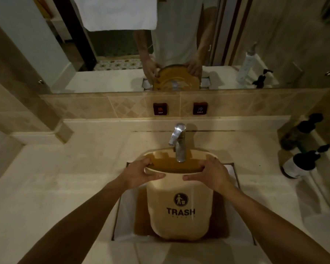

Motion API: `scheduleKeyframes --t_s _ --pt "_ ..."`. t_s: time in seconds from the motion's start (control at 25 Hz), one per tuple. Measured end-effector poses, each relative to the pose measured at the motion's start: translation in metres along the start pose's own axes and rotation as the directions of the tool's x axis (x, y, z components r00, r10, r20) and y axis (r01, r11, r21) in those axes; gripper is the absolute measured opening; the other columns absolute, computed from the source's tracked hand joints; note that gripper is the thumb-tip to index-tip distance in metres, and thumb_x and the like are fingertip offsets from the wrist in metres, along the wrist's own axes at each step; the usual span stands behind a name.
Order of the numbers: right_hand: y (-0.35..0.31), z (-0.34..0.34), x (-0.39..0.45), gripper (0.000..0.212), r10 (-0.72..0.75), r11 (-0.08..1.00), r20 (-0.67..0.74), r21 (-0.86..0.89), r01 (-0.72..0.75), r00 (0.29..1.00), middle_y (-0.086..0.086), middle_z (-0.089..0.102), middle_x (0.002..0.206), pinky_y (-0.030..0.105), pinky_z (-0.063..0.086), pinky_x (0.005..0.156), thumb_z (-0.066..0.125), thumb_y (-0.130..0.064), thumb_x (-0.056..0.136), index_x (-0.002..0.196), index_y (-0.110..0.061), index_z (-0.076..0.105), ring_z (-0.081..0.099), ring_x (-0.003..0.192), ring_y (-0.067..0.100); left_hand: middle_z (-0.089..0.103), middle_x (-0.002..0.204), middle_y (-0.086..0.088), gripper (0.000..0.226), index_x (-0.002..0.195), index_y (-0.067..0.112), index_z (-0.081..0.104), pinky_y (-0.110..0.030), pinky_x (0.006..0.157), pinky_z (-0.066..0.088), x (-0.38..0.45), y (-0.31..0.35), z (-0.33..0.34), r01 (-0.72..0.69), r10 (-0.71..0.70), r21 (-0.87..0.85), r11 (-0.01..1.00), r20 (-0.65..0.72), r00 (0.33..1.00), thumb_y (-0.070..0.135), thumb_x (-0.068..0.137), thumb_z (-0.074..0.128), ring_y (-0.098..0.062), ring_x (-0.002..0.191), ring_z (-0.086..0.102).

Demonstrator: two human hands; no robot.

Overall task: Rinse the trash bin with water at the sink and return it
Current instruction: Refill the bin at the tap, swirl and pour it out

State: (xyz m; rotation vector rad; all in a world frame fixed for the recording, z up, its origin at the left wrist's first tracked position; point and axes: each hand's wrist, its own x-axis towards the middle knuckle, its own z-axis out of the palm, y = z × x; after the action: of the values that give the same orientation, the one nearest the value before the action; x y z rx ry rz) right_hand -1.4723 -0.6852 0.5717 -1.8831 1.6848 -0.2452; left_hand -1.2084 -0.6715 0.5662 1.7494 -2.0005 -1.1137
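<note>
Beige plastic fills the grip of both hands: the left hand (141, 173) clamps the rim of the trash bin (179, 212) at about nine o'clock, fingers hooked over the edge into the opening and thumb pressed along the outer wall, while the right hand (212, 175) clamps the rim at about three o'clock in the same way, thumb pointing inward across the front. The bin hangs between the two hands, upright with a slight tilt, its mouth toward twelve o'clock and its base toward six o'clock, down inside the sink (126, 212). Its front shows a round pictogram and the word TRASH. The spout of the faucet (178, 141) reaches over the far rim at twelve o'clock. On the tiled wall beyond sit two dark buttons marked hot (160, 109) and cold (200, 108). At two to three o'clock, dark pump bottles (301, 164) stand on the pale counter (65, 178). The mirror (46, 44) above reflects the hands and bin.
</note>
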Motion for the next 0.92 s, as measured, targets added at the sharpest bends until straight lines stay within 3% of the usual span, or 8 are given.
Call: scheduleKeyframes --t_s 0.12,0.16,0.28,0.32,0.4,0.56,0.68,0.92 --pt "0.007 0.007 0.004 0.058 0.034 0.999 -0.007 -0.018 -0.034 0.999 -0.008 0.058 0.091 0.023 0.037 0.053 0.067 -0.083 0.047 0.066 -0.029 0.058 0.053 0.073 0.005 0.061 0.107 0.015 0.038 0.097 0.041 0.064 -0.027 0.093 0.043 0.007 -0.006 -0.01 0.076 -0.063 -0.138 0.987 0.101 0.993 0.072 0.079 0.056 -0.004 0.104 0.057" --pt "0.007 0.006 0.005 0.059 0.046 0.999 -0.003 -0.013 -0.046 0.999 -0.006 0.057 0.093 0.024 0.034 0.052 0.067 -0.083 0.046 0.064 -0.028 0.057 0.052 0.072 0.006 0.063 0.106 0.011 0.043 0.097 0.037 0.065 -0.029 0.093 0.043 0.017 -0.007 -0.015 0.132 -0.121 -0.158 0.979 0.078 0.99 0.074 0.083 0.048 -0.008 0.102 0.058" --pt "0.004 -0.001 0.004 0.057 0.081 0.997 0.033 0.002 -0.082 0.996 -0.008 0.051 0.075 0.021 0.029 0.049 0.074 -0.076 0.05 0.059 -0.025 0.05 0.045 0.059 0.003 0.067 0.099 0.0 0.052 0.103 0.021 0.066 -0.036 0.086 0.049 0.056 0.005 -0.023 0.224 -0.215 0.015 0.974 -0.227 0.95 0.064 0.095 0.037 -0.02 0.093 0.063" --pt "0.003 -0.003 0.004 0.055 0.097 0.995 0.049 0.004 -0.097 0.994 -0.01 0.048 0.068 0.02 0.028 0.049 0.077 -0.071 0.052 0.058 -0.026 0.047 0.043 0.056 0.003 0.068 0.1 -0.003 0.052 0.106 0.016 0.066 -0.036 0.084 0.05 0.068 0.016 -0.021 0.233 -0.232 -0.025 0.972 -0.254 0.939 0.06 0.097 0.039 -0.023 0.093 0.064" --pt "0.002 -0.005 0.004 0.054 0.119 0.993 0.069 -0.002 -0.119 0.991 -0.01 0.048 0.063 0.021 0.03 0.05 0.079 -0.068 0.053 0.06 -0.025 0.047 0.043 0.056 0.006 0.066 0.101 -0.009 0.047 0.106 0.011 0.063 -0.034 0.076 0.048 0.09 0.036 -0.01 0.283 -0.324 -0.257 0.924 -0.134 0.936 0.051 0.1 0.04 -0.027 0.088 0.062" --pt "0.007 -0.006 0.013 0.058 0.112 0.993 0.093 -0.058 -0.107 0.989 -0.005 0.065 0.078 0.024 0.042 0.059 0.073 -0.076 0.051 0.073 -0.023 0.063 0.059 0.071 0.011 0.064 0.079 -0.006 0.052 0.093 0.009 0.066 -0.024 0.052 0.037 0.105 0.053 0.009 0.425 -0.416 -0.617 0.662 0.169 0.894 0.049 0.102 0.034 -0.016 0.058 0.048" --pt "0.005 -0.013 0.018 0.054 0.093 0.991 0.106 -0.11 -0.081 0.99 -0.009 0.054 0.067 0.023 0.033 0.051 0.074 -0.076 0.052 0.063 -0.027 0.053 0.05 0.062 0.006 0.05 0.056 0.002 0.053 0.071 0.014 0.063 -0.022 0.043 0.029 0.107 0.06 0.009 0.411 -0.38 -0.648 0.642 0.197 0.904 0.057 0.096 0.045 -0.012 0.047 0.039" --pt "0.004 -0.015 0.019 0.053 0.056 0.99 0.124 -0.134 -0.039 0.991 -0.013 0.049 0.064 0.022 0.029 0.05 0.074 -0.073 0.055 0.06 -0.029 0.046 0.048 0.062 0.001 0.04 0.052 -0.001 0.044 0.063 0.012 0.054 -0.019 0.038 0.021 0.121 0.088 -0.008 0.425 -0.431 -0.568 0.705 0.132 0.893 0.033 0.1 0.047 -0.011 0.041 0.029"
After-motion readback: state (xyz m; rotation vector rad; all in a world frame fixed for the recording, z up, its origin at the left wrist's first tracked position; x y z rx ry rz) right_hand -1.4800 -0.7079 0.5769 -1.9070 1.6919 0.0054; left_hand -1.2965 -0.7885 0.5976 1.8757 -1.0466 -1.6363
